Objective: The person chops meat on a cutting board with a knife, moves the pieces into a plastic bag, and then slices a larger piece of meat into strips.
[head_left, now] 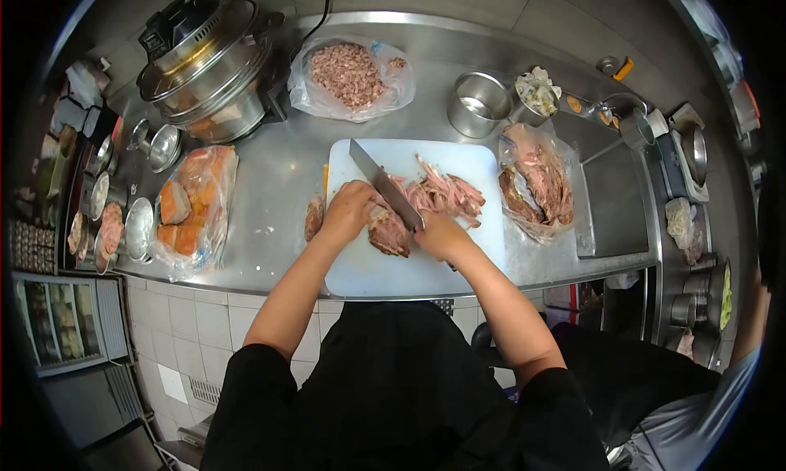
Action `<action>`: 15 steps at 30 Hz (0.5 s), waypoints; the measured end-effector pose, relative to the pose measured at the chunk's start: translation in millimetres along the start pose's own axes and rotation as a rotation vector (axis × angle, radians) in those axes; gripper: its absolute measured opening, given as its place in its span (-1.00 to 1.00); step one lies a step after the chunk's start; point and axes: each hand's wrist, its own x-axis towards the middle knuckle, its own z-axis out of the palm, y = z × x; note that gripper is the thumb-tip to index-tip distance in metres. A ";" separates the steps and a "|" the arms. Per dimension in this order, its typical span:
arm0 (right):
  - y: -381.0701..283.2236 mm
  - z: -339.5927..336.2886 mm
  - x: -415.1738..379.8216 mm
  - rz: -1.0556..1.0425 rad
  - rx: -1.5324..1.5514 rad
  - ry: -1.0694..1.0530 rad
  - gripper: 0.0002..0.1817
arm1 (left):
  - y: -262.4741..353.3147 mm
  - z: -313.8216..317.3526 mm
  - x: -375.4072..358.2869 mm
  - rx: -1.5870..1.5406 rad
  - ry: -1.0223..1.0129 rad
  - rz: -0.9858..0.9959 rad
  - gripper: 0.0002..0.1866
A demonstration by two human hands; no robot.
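Right hand (443, 238) clamped on one knife (378, 180), left hand (350, 208) pressing one meat chunk (389, 232)

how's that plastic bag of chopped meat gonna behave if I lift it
The bag would probably sag, its thin plastic being crumpled and slack. Likely heavyish, given the broad heap of chopped meat. Bits might spill, as the top looks open.

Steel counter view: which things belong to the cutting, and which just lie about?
In the cutting:
- right hand, gripping the knife
- left hand, at the meat chunk
- white board
- cut strips

Lying about:
- minced meat
- steel pot
- cooker

Bagged meat: possibly supply.
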 end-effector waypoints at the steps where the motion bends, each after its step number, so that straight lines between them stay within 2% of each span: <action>1: -5.6 -4.9 -3.9 -0.003 0.001 0.005 -0.73 | 0.8 0.2 0.2 0.003 0.001 0.005 -0.83; 4: -19.0 -19.9 -15.0 0.051 0.005 -0.027 -0.70 | -0.3 3.3 2.9 0.051 -0.017 -0.017 -0.86; 7: -13.9 -33.3 -23.5 0.045 -0.133 -0.030 -0.69 | -2.4 7.3 12.3 0.091 -0.068 0.006 -0.90; 9: -4.8 -34.4 -30.0 -0.125 -0.230 0.089 -0.70 | -4.0 11.1 12.0 0.114 -0.092 0.005 -0.93; 13: 7.4 -3.5 -7.9 -0.019 -0.184 -0.029 -0.69 | -6.1 13.3 11.2 0.127 -0.101 0.017 -0.94; 15: 10.6 6.0 3.8 -0.147 -0.225 0.104 -0.69 | -6.4 11.8 11.1 0.147 -0.093 0.041 -0.94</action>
